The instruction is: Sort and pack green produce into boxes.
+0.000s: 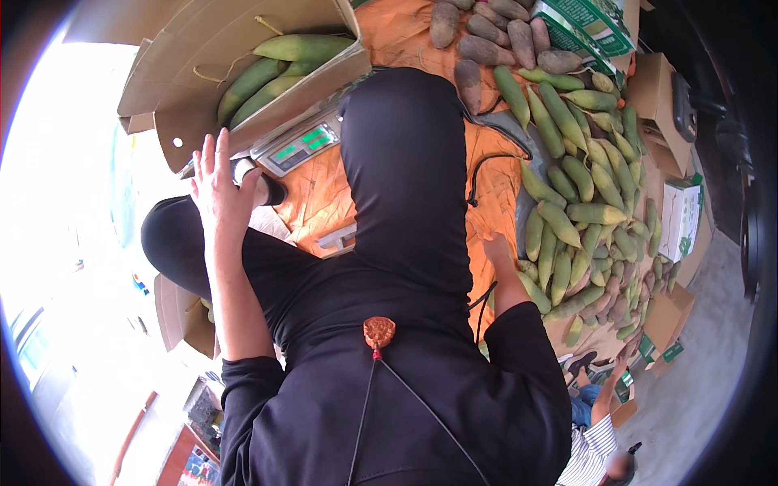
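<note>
My left hand (217,182) is raised with its fingers stretched out, beside the near side of an open cardboard box (182,105). I cannot tell whether its fingertips touch the cardboard. Several long green radishes (255,85) lie in that box, and a digital scale (304,147) with a lit green display shows at its near edge. Low on the right, my right hand (500,253) is over an orange sheet (489,206), close to a large pile of green radishes (575,211). Its fingers are mostly hidden, and I see nothing held in it.
Purplish-brown radishes (486,44) lie beyond my raised knee. Green-and-white cartons (681,215) and brown boxes (660,109) edge the pile on the right. A dark cord (476,174) crosses the sheet. Another person in a striped shirt (587,454) is at the lower right.
</note>
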Motion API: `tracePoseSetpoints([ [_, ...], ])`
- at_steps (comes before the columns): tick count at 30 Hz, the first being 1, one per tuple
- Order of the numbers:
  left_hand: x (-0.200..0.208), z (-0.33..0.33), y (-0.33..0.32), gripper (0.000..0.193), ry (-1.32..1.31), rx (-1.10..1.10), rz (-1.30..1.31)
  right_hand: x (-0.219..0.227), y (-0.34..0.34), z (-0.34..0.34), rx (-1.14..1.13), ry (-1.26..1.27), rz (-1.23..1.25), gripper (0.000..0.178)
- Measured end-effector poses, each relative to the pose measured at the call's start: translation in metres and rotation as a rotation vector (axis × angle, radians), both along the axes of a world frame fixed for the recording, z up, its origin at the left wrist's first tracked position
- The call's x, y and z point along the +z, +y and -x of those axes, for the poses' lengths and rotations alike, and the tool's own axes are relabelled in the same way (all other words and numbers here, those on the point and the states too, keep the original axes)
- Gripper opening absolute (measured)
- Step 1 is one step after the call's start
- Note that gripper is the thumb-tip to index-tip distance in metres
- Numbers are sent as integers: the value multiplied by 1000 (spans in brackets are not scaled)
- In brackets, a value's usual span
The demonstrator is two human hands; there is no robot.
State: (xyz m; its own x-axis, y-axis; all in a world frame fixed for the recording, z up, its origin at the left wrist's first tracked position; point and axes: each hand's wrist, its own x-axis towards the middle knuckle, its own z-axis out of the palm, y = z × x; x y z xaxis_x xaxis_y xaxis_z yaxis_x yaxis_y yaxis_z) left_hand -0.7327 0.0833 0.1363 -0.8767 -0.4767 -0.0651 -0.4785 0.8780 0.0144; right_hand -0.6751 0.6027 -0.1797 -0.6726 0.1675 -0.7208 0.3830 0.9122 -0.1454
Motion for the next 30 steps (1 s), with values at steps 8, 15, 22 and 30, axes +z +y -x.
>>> tracePoseSetpoints([
  [8, 3, -1, 2, 75, -3, 21, -22, 43, -26, 17, -725, -250, 518, 37],
  [15, 10, -4, 3, 76, 64, 19, -22, 60, -49, 9, -756, -301, 683, 32],
  [22, 14, -12, -3, 74, 125, 6, -48, 81, -51, 29, -902, -178, 836, 34],
  [30, 12, -21, -13, 73, 165, 29, -68, 108, -70, 66, -835, -75, 944, 38],
])
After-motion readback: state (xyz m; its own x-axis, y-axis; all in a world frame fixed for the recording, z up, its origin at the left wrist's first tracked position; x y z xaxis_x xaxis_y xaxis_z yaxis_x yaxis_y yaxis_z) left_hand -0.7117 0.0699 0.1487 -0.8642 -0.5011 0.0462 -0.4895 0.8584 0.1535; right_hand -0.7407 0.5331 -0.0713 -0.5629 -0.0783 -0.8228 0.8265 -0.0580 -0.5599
